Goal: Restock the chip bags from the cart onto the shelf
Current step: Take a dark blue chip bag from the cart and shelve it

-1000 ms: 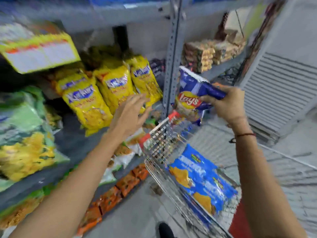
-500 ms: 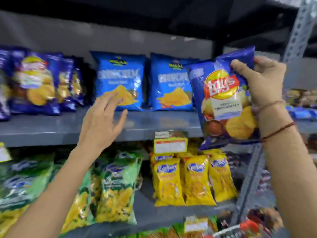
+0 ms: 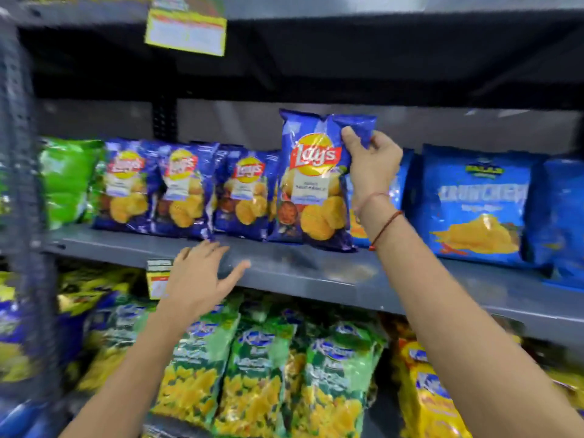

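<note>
Dark-blue foil marks the Lay's bag (image 3: 311,181), which stands upright on the grey shelf (image 3: 316,273), its bottom edge touching the shelf surface. The right hand (image 3: 371,165) is at the bag's upper right corner, thumb in front and fingers curled behind, pinching the top seam. The bag stands at the right end of a row of matching Lay's bags (image 3: 186,188), just beside the nearest one and partly overlapping it. To its right, partly behind the right wrist, are light-blue Cruncheez bags (image 3: 477,203).

The left hand (image 3: 202,276) hovers below and left of the held bag, fingers spread and empty, over the front lip of the shelf; whether it touches the metal cannot be told. A bare strip of shelf runs in front of all the bags up to the front edge. A dark gap opens above the bags, beneath the next shelf. Green and yellow snack bags (image 3: 252,374) crowd the tier below.
</note>
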